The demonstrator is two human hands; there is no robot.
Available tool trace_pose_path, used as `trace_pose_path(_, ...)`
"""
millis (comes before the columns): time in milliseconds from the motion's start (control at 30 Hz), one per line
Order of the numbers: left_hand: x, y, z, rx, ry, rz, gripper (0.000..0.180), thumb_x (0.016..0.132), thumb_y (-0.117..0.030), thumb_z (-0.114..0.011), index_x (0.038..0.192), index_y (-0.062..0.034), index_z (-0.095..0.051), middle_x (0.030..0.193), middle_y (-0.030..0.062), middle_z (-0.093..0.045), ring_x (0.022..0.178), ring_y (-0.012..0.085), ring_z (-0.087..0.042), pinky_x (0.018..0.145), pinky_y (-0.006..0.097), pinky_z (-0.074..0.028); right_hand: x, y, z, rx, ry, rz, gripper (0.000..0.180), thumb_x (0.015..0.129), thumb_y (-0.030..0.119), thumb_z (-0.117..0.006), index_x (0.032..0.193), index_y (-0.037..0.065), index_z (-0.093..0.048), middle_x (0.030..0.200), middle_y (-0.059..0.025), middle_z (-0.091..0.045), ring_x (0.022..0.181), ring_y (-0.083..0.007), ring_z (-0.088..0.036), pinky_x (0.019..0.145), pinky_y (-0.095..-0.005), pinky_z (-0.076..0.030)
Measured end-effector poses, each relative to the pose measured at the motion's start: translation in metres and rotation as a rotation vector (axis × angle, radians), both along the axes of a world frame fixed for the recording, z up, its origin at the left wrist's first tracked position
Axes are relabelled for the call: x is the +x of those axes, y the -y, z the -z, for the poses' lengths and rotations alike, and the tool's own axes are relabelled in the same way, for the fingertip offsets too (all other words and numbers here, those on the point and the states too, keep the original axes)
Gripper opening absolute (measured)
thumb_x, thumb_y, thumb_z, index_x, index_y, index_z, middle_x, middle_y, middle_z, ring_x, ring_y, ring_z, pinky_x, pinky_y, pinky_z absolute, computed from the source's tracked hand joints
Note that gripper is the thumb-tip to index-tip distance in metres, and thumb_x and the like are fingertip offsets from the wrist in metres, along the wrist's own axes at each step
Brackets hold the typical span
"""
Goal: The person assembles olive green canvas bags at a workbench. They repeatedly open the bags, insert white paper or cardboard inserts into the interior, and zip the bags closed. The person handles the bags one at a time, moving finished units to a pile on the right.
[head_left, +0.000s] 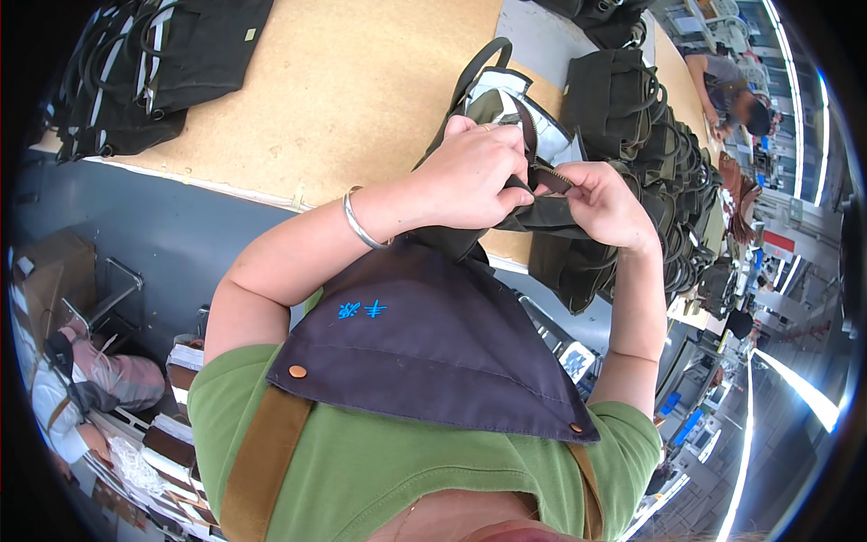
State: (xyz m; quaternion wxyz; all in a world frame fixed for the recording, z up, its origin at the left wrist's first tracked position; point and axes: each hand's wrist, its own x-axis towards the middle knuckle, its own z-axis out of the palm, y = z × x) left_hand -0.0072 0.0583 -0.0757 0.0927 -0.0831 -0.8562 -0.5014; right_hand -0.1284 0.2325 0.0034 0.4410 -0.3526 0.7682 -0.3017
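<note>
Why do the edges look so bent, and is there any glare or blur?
In the head view, the wide lens curves the light strips near the right rim, where they glare white; in that same view, the silver bracelet shines, while the left hand and right hand look fairly sharp.

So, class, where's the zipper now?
Right of centre in the head view, the zipper is on the dark bag, between left hand and right hand.
</note>
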Motion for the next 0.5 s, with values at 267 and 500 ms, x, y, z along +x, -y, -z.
trace_pose_path(267,0.003,-0.003,-0.005,-0.048,0.017,-0.073,0.013,0.078,-0.022,-0.072,0.077,-0.0096,-0.069,0.085,0.0033,-0.055,0.090,0.0205,-0.055,0.086,0.037,-0.030,-0.006,-0.008,0.012,-0.022,0.220,0.137,0.038,0.075,-0.011,-0.041,0.099,-0.002,-0.069,0.076,0.0038,-0.060,0.065,-0.0021,-0.045,0.056,-0.0200,-0.036)
trace_pose_path(500,0.004,-0.005,-0.005,-0.075,0.004,-0.105,0.012,0.077,-0.022,-0.072,0.078,-0.0099,-0.071,0.085,0.0037,-0.055,0.089,0.0209,-0.056,0.087,0.037,-0.030,-0.003,-0.001,0.000,-0.057,0.284,0.147,0.014,0.087,-0.002,-0.063,0.100,-0.004,-0.067,0.086,-0.0001,-0.065,0.073,-0.0029,-0.054,0.063,-0.0187,-0.044)
